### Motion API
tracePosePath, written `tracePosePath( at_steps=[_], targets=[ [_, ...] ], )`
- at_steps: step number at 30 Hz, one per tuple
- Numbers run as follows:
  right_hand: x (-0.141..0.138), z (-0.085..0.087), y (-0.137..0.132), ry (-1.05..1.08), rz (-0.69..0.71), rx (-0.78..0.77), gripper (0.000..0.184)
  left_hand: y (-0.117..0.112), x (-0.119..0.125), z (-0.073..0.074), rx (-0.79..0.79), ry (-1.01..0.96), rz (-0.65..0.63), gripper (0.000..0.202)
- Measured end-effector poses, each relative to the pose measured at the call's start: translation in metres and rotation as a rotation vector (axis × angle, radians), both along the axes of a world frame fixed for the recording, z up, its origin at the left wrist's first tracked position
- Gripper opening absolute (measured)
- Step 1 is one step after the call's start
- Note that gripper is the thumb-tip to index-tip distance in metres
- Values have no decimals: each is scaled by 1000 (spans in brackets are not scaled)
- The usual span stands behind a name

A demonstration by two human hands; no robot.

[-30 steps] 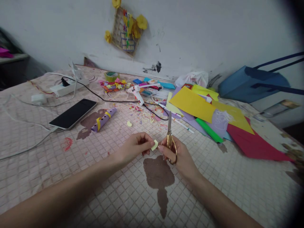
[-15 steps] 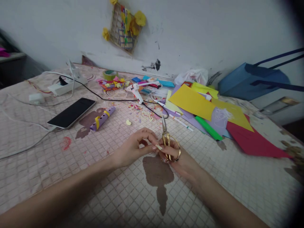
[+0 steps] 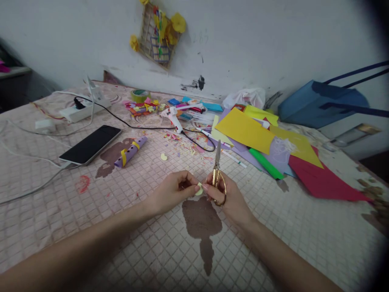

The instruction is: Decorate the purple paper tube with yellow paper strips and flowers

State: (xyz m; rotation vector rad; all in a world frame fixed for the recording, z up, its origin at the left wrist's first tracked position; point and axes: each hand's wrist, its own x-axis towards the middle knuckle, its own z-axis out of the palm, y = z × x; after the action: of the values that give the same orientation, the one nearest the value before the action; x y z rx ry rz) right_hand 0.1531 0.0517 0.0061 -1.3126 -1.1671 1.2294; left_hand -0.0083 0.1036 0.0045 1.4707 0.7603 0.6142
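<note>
Between finger and thumb, my left hand (image 3: 174, 191) pinches a small pale yellow paper piece (image 3: 199, 190). The thumb and fingertip of my right hand (image 3: 228, 192) touch the piece's right edge. Gold-handled scissors (image 3: 217, 162) sit in my right hand, blades together and pointing away from me. Beyond my hands, another pale yellow paper piece (image 3: 164, 156) lies on the table. A rolled purple tube with yellow strips (image 3: 131, 151) rests farther left.
A black-screened phone (image 3: 91, 145) and a white power strip (image 3: 82, 110) with cables lie left. A white glue gun (image 3: 174, 118) is at the back among paper scraps. Coloured sheets (image 3: 246, 129) and a green roll (image 3: 266, 164) are right, near a blue bag (image 3: 322, 103).
The scissors have swung more upright and their blades now point straight away. The paper piece has been turned and shows more of its face between my fingertips.
</note>
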Motion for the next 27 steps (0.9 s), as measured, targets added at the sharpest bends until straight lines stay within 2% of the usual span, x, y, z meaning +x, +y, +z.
tracePosePath(
  at_steps=[4, 10, 14, 19, 27],
  targets=[
    [1, 1, 1, -14, 12, -5, 21, 3, -1, 1, -88, -11, 15, 19],
    [1, 0, -2, -46, 164, -30, 31, 13, -8, 7, -208, -164, 179, 20],
    [-2, 1, -6, -156, 236, -31, 35, 17, -11, 10, -278, -299, 262, 18],
    [-3, 0, -10, -336, 233, -3, 33, 18, -12, 11, -321, -381, 301, 17],
    [-2, -4, -8, -299, 239, -25, 34, 18, -10, 10, -356, -390, 313, 15]
  ],
)
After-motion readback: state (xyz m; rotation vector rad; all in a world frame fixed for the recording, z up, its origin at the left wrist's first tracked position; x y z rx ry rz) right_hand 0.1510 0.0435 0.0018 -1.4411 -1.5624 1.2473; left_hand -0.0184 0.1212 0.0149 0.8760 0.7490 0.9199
